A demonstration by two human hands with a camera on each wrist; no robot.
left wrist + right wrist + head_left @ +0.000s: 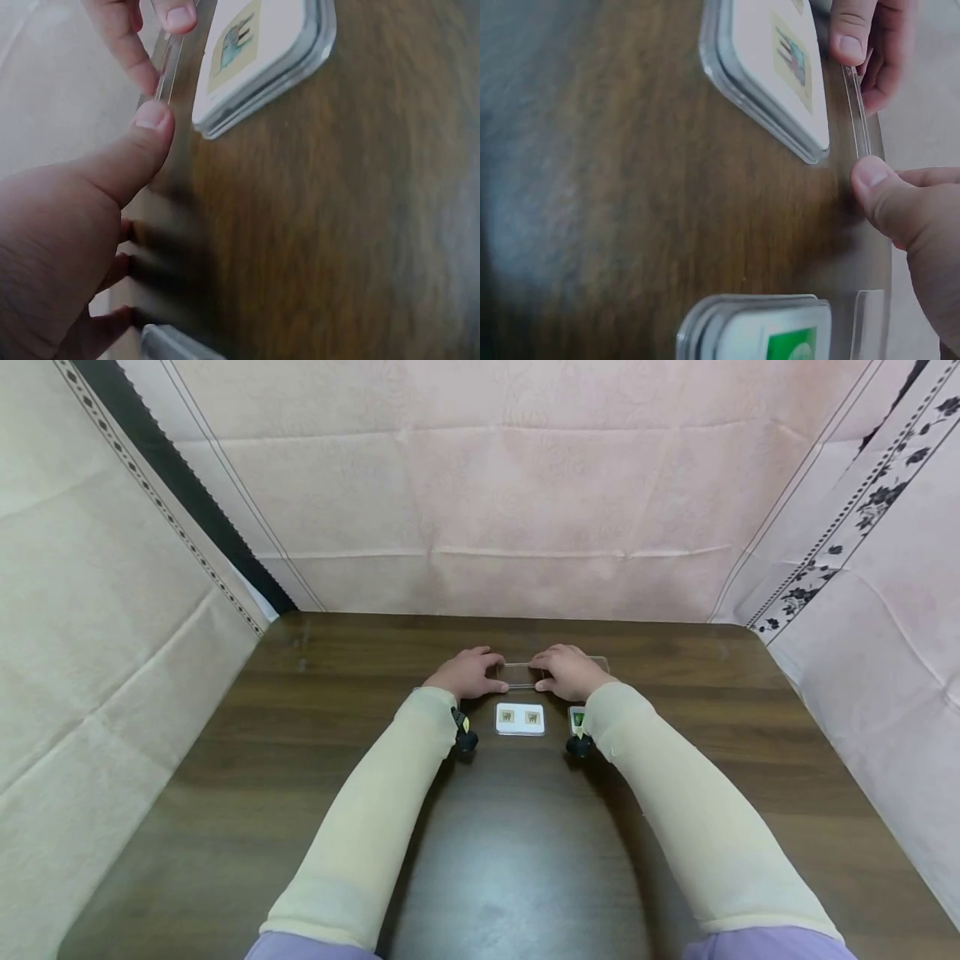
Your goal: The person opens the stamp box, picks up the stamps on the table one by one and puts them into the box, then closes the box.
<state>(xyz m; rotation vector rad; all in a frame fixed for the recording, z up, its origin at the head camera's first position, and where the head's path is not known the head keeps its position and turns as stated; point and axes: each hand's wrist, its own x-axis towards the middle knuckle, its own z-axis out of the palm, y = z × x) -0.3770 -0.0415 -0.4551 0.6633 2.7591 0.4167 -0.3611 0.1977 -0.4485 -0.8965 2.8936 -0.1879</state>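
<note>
My left hand [468, 674] and right hand [567, 672] hold a clear, thin-edged plastic cover [519, 676] between them near the table's far side. Each pinches one end, thumb on the near edge; in the right wrist view the cover [859, 112] stands out as a narrow transparent strip. Just nearer than it lies a white flat case [520, 719] bearing two small pictures, with clear layered edges in the left wrist view. Beside my right wrist is another white case [577, 719] with a green picture, partly hidden by the sleeve.
A second clear plastic piece [600, 662] lies behind my right hand. In the left wrist view, the clear corner of another case [176, 343] shows below my left hand. The brown wooden table [495, 860] ends at a pale cloth wall [510, 527].
</note>
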